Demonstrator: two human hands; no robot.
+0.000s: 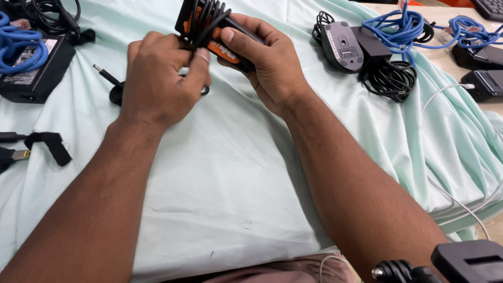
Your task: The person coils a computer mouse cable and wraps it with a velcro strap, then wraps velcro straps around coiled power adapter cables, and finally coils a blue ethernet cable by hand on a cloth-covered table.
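Observation:
My right hand point(267, 57) grips a black power adapter with an orange label point(222, 44), held above a pale green cloth point(220, 178). A black cable point(207, 18) is wound around the adapter's upper end. My left hand point(160, 78) pinches that cable right beside the adapter. The loose end of the cable, with its barrel plug point(102, 73), lies on the cloth just left of my left hand.
A black adapter with a blue cable point(26, 57) sits far left, a strap and a plug point(44, 144) below it. At the right are a grey mouse point(340, 46), a coiled black cable point(390, 78), blue cables point(398, 29) and black adapters point(484, 84). A white cable point(450, 196) trails right.

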